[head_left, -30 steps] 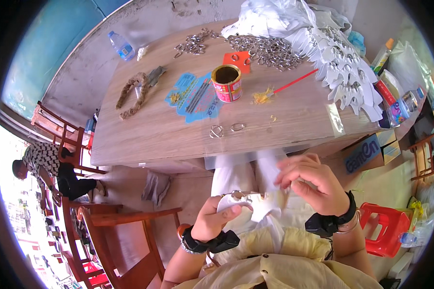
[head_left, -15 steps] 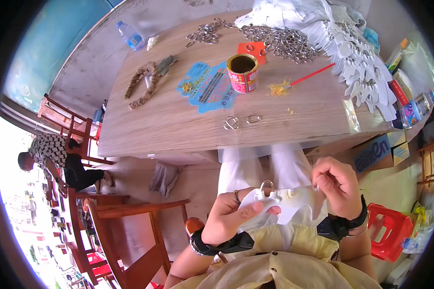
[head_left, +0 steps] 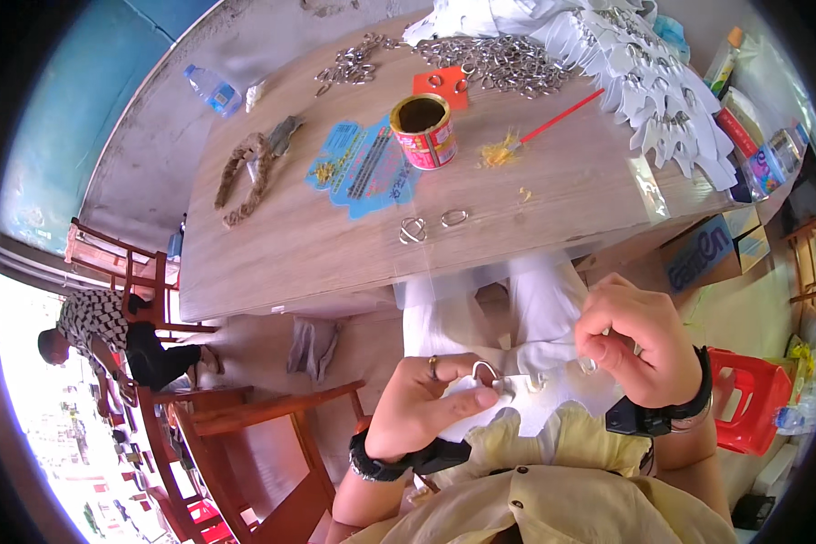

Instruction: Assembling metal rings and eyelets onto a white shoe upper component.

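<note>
We find the left hand (head_left: 417, 408) closed on a white cut-out piece (head_left: 537, 422), its thumb pressed on the upper face near the left end. The piece is held above the person's lap, before the near edge of the counter (head_left: 308, 263), with a metal ring (head_left: 484, 366) standing up at its top edge beside the thumb.

The right hand (head_left: 639, 340) is at the right end of the piece, its fingers curled and the thumb near the index finger. A small shiny part shows by its fingertips; we cannot tell whether the hand grips it or the edge of the piece.

On the counter we record three rings near the front edge, two of them crossed (head_left: 412, 221). Behind them stands an open red tin (head_left: 426, 147) beside a blue card (head_left: 363, 192). To the tin's right lies a red stick (head_left: 564, 115) with yellow, fibrous matter at its lower end. Further back we note a heap of metal rings (head_left: 512, 68) and, on the right, overlapping rows of white pieces (head_left: 627, 65) fitted with rings. A braided loop (head_left: 222, 186) lies to the left.
</note>
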{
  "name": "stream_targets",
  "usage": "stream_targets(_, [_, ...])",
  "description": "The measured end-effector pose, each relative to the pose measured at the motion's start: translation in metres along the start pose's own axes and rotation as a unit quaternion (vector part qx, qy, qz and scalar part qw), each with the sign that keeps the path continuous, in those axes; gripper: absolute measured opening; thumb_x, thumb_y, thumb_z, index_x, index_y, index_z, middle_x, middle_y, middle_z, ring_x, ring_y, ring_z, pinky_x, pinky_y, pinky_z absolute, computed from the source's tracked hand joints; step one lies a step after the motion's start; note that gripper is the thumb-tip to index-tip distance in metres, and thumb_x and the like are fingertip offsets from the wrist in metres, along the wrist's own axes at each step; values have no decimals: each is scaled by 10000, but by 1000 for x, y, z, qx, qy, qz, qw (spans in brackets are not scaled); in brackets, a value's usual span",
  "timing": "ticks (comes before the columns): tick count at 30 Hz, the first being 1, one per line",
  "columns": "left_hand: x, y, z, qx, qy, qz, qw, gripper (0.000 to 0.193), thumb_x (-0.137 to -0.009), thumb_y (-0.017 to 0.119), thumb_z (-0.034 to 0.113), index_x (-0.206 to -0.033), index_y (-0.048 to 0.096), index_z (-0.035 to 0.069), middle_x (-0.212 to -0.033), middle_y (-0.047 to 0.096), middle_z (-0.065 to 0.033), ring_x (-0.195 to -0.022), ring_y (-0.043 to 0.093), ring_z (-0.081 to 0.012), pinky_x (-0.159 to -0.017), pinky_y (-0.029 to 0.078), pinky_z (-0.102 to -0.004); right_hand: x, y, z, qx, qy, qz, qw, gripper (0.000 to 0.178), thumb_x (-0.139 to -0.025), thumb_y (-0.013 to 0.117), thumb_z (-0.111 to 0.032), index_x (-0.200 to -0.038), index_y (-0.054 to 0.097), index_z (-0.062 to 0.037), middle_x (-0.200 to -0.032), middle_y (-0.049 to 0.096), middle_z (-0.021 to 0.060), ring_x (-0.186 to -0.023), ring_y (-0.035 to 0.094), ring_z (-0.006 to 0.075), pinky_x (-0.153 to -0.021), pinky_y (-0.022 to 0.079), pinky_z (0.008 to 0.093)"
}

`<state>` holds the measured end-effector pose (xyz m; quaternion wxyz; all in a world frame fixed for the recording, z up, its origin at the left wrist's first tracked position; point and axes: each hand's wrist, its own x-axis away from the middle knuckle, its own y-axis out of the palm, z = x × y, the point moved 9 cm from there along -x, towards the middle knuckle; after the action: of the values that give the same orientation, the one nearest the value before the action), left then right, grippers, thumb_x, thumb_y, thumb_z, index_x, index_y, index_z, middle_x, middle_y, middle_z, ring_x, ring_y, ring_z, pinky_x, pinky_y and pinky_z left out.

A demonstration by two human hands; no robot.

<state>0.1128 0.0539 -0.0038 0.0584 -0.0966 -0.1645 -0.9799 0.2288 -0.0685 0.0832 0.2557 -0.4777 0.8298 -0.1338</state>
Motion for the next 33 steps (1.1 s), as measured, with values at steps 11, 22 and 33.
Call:
stream_targets(11, [-8, 14, -5, -75, 55, -62, 994, 215, -759, 769, 72, -934, 672, -6, -857, 639, -48, -808, 573, -120, -757, 441, -267, 0, 1, -7, -13, -12, 0, 1000, 68, -819, 590, -43, -770, 546, -59, -680, 528, 32, -605, 513, 228, -678, 384, 316])
stream_targets(22, [-8, 23, -2, 36, 55, -81, 994, 190, -661, 762, 18, -814, 660, -30, -813, 652, -122, -874, 549, -256, -752, 421, -373, 0, 1, -6, -13, -13, 11, 1000, 63, -788, 591, -23, -761, 545, -57, -670, 527, 28, -593, 511, 228, -659, 384, 310])
stream_targets(33, [-10, 23, -5, 35, 50, -73, 995, 172, -624, 774, 9, -763, 671, 0, -777, 661, -81, -876, 547, -254, -747, 428, -369, -4, 0, -3, -11, -4, 3, 1000, 72, -818, 604, -67, -772, 549, -58, -665, 536, 37, -598, 522, 235, -653, 391, 306])
